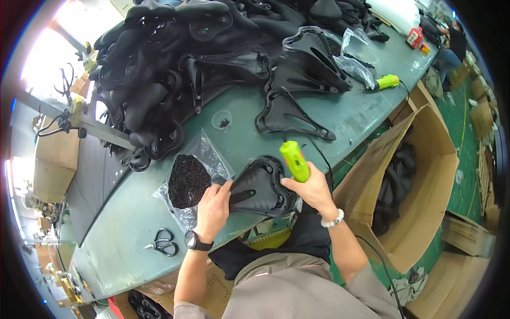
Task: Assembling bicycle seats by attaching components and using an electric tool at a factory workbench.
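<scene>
A black bicycle saddle (261,192) lies underside up at the table's near edge, its ribbed plastic base showing. My left hand (213,207) closes over its narrow end, the fingertips partly hiding that end. In my right hand (313,190) is a yellow-green electric screwdriver (295,161), gripped above the saddle's wide end; which part of the tool touches the saddle, if any, I cannot tell. Beside my left hand, a heap of small black screws (188,182) rests on a clear plastic bag (204,149). Beyond it stands a clear round cup (222,120) with a few dark bits inside.
Black-handled scissors (163,242) lie at the near left of the green table (122,234). Several black saddle bases (292,117) and a large pile of saddles (154,74) cover the far side. Another yellow-green tool (387,82) lies far right. An open carton (425,212) stands right.
</scene>
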{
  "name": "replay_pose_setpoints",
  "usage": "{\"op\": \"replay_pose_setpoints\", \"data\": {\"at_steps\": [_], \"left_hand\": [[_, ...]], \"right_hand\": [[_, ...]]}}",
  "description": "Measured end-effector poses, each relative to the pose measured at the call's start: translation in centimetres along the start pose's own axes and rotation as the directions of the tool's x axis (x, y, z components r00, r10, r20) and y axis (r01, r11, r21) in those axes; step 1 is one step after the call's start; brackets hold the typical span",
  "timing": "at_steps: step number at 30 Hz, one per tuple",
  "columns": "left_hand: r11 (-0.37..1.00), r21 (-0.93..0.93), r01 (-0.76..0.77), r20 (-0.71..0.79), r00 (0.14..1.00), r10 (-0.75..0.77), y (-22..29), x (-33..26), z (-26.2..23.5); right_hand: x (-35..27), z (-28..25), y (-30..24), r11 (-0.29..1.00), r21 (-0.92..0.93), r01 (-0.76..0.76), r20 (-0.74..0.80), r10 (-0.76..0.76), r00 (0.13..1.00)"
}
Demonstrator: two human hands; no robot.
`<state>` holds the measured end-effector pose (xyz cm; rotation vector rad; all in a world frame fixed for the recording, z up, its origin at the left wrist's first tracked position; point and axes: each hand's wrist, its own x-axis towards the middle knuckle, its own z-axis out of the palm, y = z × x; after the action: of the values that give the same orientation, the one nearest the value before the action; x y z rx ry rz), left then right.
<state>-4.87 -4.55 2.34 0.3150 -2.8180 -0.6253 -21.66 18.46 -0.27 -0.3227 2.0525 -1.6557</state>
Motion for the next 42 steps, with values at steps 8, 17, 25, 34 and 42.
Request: {"op": "replay_pose_setpoints", "data": {"at_steps": [8, 17, 25, 34, 42], "left_hand": [[0.996, 0.065, 0.066, -0.13, 0.99, -0.057, 1.2, -0.1, 1.2], [0.993, 0.102, 0.06, -0.178, 0.983, -0.041, 1.3, -1.9, 2.0], [0.989, 0.149, 0.019, -0.075, 0.997, -0.008, 2.3, -1.1, 0.6], [0.98, 0.196, 0.022, -0.174, 0.985, 0.013, 1.0, -2.1, 0.8], [0.963, 0.269, 0.028, -0.166, 0.986, 0.017, 0.8, -8.6, -0.5]], "right_hand": [[0.9, 1.3, -3.6, 0.746, -0.655, 0.123, 0.106, -0.071, 0.992], [-0.3, 2.0, -3.7, 0.674, -0.694, 0.253, 0.185, -0.172, 0.968], [1.0, 1.7, -3.2, 0.667, -0.683, 0.297, 0.243, -0.176, 0.954], [1.2, 1.2, -0.5, 0.78, -0.595, 0.192, 0.136, -0.138, 0.981], [0.6, 0.6, -0.1, 0.853, -0.505, 0.131, 0.162, -0.056, 0.985]]}}
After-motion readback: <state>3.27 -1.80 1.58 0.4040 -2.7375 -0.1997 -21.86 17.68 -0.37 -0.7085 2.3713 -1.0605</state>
